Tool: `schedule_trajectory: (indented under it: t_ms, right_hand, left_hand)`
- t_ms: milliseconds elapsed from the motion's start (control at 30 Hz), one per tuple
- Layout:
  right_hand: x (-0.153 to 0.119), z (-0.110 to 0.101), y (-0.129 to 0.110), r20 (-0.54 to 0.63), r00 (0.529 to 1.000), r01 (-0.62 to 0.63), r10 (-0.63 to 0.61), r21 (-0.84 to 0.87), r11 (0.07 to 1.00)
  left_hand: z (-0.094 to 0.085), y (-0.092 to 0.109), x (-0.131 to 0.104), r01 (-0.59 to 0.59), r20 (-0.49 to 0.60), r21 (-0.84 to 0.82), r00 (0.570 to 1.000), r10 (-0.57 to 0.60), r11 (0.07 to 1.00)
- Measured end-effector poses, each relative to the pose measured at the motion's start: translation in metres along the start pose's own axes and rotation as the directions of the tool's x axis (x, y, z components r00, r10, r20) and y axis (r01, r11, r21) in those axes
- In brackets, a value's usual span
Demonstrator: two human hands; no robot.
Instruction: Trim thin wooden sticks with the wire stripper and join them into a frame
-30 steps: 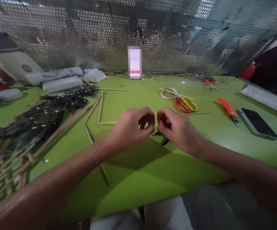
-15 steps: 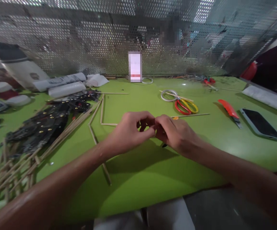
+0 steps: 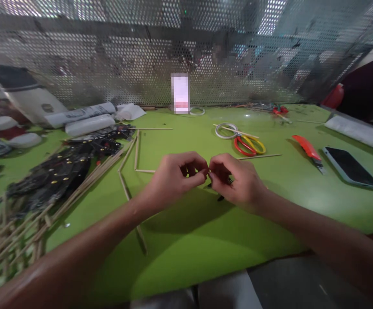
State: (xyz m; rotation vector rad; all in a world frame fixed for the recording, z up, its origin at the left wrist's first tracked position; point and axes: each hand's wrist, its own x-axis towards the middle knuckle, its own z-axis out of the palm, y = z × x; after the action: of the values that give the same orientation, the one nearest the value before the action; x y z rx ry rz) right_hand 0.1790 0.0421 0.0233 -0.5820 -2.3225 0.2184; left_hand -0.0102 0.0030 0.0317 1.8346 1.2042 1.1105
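Note:
My left hand and my right hand meet fingertip to fingertip over the green table. Each one is closed in a pinch; whatever lies between the fingers is too small to make out. Small dark pieces show beneath my right fingers. Left of my hands, thin wooden sticks joined at angles lie on the table, one running in behind my left hand. Scissors with red and yellow handles rest beyond my right hand, touching a roll of tape. A loose stick lies just in front of them.
An orange utility knife and a phone lie at right. A bundle of sticks and black strips with gold studs cover the left side. White rolls sit behind them. A lit phone leans on the perforated metal screen.
My right thumb and fingers have shifted from a tucked position into a more rounded pinch. My left hand keeps nearly the same pose. The view has tilted slightly.

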Motion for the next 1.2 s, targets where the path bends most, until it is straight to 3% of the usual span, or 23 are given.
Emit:
schedule_trajectory:
  t_ms: [233, 433, 667, 933, 1200]
  right_hand:
    - [-0.004, 0.002, -0.002, -0.096, 0.995, -0.010, 0.010, -0.005, 1.000]
    - [-0.005, 0.002, -0.004, -0.160, 0.982, 0.078, -0.095, -0.108, 0.991]
    - [-0.005, 0.001, -0.005, -0.129, 0.987, 0.079, -0.098, -0.147, 0.986]
    - [-0.001, -0.007, -0.003, -0.027, 0.999, 0.030, -0.031, -0.018, 0.999]
    - [0.000, -0.016, -0.006, 0.013, 0.998, 0.059, -0.059, -0.020, 0.998]
  left_hand:
    - [0.002, -0.001, -0.001, -0.024, -0.029, -0.030, 0.999, 0.024, 0.999]
    - [0.002, 0.002, -0.001, -0.031, -0.042, -0.041, 0.999, 0.030, 0.999]
    - [0.002, 0.006, -0.002, -0.048, 0.002, -0.038, 0.999, 0.048, 0.998]
    - [0.000, 0.007, -0.002, -0.070, 0.064, -0.068, 0.995, 0.075, 0.995]
    - [0.000, 0.004, -0.002, -0.065, 0.022, -0.052, 0.998, 0.067, 0.997]
